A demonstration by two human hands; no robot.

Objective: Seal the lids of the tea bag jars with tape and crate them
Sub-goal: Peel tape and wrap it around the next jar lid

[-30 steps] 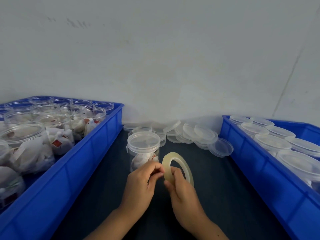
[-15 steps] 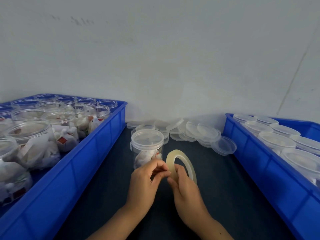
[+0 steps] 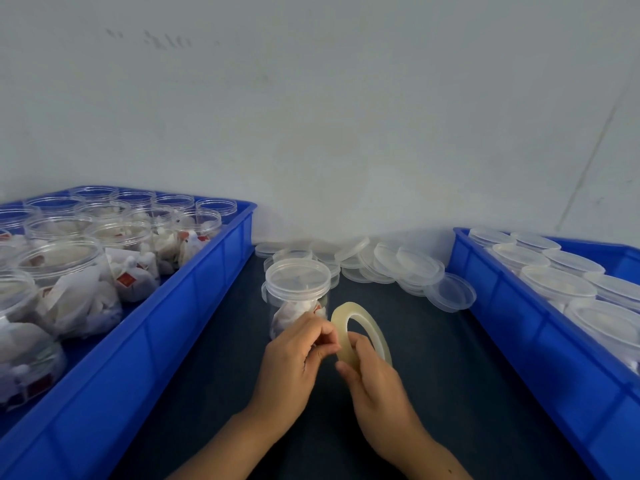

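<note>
Tape roll (image 3: 360, 332), a thin translucent ring, stands on edge over the near middle of the dark table (image 3: 450, 375), held up by both hands. The right hand (image 3: 375, 375) grips the ring's lower part, thumb on its near face and fingers curled behind it. The left hand (image 3: 294, 358) meets the roll at its left edge, thumb and forefinger pinched together against the rim; whether a loose tape end lies between them cannot be told.

Just beyond the left hand, touching or nearly touching its knuckles, stands a clear lidded jar (image 3: 297, 292) with white tea bags inside, upright on the table, its lid on.

Farther back, against the pale wall (image 3: 311, 116), lies a loose heap of clear spare lids (image 3: 398, 268), some flat and some leaning on each other, one lying apart at the right end.

Along the left side runs a blue crate (image 3: 166, 341) filled with open jars of tea bags (image 3: 69, 271), the bags white with small red tags. Along the right side a second blue crate (image 3: 519, 341) holds lidded jars (image 3: 554, 285) standing close together in rows.
</note>
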